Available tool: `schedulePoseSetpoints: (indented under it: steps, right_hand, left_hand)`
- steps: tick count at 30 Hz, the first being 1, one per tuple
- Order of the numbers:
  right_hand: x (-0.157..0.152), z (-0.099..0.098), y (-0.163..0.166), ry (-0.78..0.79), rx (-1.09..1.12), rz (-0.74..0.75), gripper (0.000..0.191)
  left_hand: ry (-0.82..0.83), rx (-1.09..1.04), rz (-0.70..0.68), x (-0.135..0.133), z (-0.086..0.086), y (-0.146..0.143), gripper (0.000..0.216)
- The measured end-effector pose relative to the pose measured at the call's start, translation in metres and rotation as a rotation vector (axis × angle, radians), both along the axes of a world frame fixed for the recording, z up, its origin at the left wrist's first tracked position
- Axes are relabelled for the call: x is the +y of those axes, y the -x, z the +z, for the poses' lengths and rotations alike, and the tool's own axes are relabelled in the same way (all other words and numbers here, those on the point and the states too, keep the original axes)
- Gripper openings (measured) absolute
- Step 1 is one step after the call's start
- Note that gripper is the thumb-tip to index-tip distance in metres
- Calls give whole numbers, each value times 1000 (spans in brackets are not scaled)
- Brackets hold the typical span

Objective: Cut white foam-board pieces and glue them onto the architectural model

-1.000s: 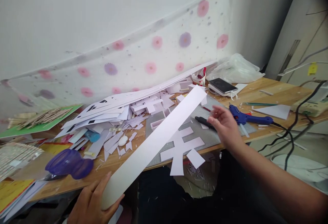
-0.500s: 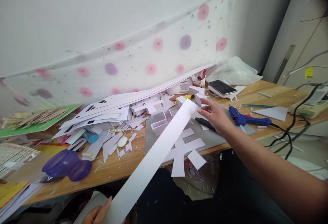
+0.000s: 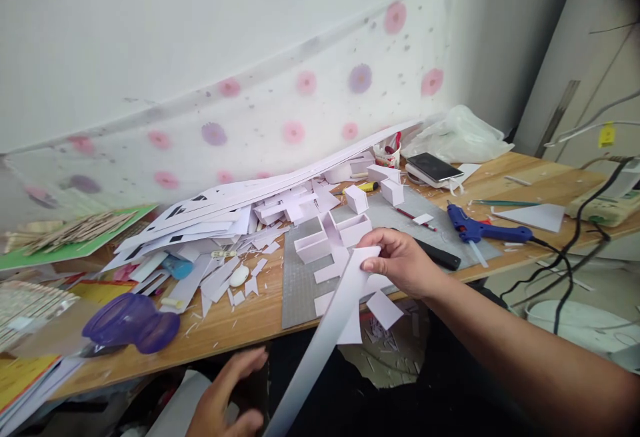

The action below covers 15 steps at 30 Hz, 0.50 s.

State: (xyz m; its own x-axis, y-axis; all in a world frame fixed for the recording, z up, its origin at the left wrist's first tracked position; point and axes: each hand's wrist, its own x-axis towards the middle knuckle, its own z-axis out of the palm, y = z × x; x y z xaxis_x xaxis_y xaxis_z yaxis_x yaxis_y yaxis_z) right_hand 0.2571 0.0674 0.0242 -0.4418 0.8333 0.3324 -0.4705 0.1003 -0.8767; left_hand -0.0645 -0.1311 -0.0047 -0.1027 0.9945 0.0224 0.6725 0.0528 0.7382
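Between thumb and fingers, my right hand [image 3: 400, 260] pinches the upper end of a long white strip of paper or card [image 3: 327, 334]. The strip slants down toward me, its lower end leaving the picture. To its left, my left hand [image 3: 227, 394] is off the strip, thumb and fingers apart with nothing between them. Behind the strip lies a cross-shaped white card cutout [image 3: 327, 270] with some sides folded up into open boxes, partly hidden. It sits on a grey cutting mat [image 3: 300, 300]. Small folded white boxes [image 3: 357, 198] stand farther back on the mat.
A blue hot glue gun [image 3: 480, 229] lies right of the mat, its cord running right. A black cutter-like tool [image 3: 440, 254], a red pencil [image 3: 415, 219] and a yellow-handled knife [image 3: 367, 187] lie about. Paper sheets [image 3: 215, 214], scraps and a purple holder [image 3: 133, 324] are at left.
My right hand has moved down and taken hold of the strip's upper end. My left hand has let go of the lower end and opened. The strip has turned steeper and dropped.
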Motion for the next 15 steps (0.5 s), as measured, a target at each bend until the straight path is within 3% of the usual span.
schedulePoseSetpoints:
  steps: [4,7,9,11,13,15]
  right_hand:
    - [-20,5,12,-15,23,228,32]
    - [-21,2,7,-70,-18,225,33]
    - [-12,-5,-8,-163,-94,32,32]
    - [2,-14,-31,-284,-286,-310,27]
    - [16,-25,-54,-445,-683,-684,23]
    - [27,-34,-70,-614,-1117,-774,28]
  left_hand:
    - [56,-471,-407,59,38,-70,93]
    - [193,-650,-637,90,47,-117,96]
    - [131,-631,-621,99,44,-135,85]
    - [72,-593,-528,100,37,-143,75]
    - [40,-561,-430,99,31,-145,71]
    - [27,-536,-346,97,28,-145,74]
